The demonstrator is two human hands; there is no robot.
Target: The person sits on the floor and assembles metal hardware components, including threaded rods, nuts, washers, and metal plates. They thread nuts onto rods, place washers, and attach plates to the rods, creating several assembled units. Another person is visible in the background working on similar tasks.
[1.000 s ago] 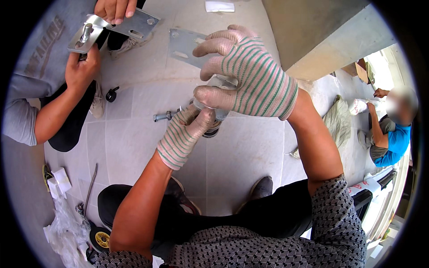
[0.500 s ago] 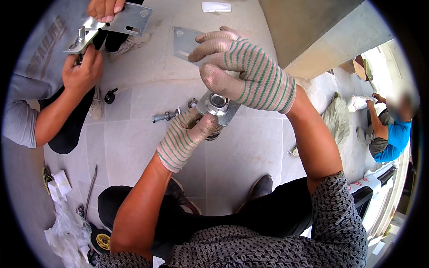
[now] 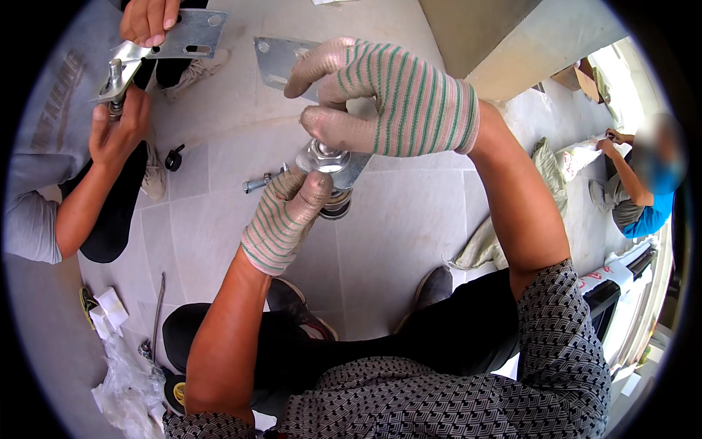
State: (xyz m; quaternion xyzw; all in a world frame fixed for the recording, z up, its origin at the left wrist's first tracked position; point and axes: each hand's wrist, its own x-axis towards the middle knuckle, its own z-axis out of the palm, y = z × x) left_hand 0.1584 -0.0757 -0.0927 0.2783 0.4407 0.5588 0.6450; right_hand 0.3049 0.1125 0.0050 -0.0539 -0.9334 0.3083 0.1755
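My left hand [image 3: 287,216], in a striped knit glove, grips the underside of a metal caster assembly [image 3: 333,164] held above the tiled floor. My right hand [image 3: 387,99], gloved the same way, comes down over it with the fingertips on the silver nut [image 3: 327,154] at the top of the plate. A dark wheel part [image 3: 336,208] shows just under the plate. Both hands are closed around this one piece.
A loose bolt [image 3: 257,183] and a small black knob [image 3: 173,157] lie on the floor tiles. A flat metal plate [image 3: 274,58] lies beyond my hands. At upper left another person's hands [image 3: 121,128] hold a bracket [image 3: 172,40]. A person in blue [image 3: 643,197] sits at right. Plastic bags [image 3: 128,380] lie lower left.
My hands have lifted the caster closer to me and my right fingers have settled on the nut. The other person's bracket has shifted slightly.
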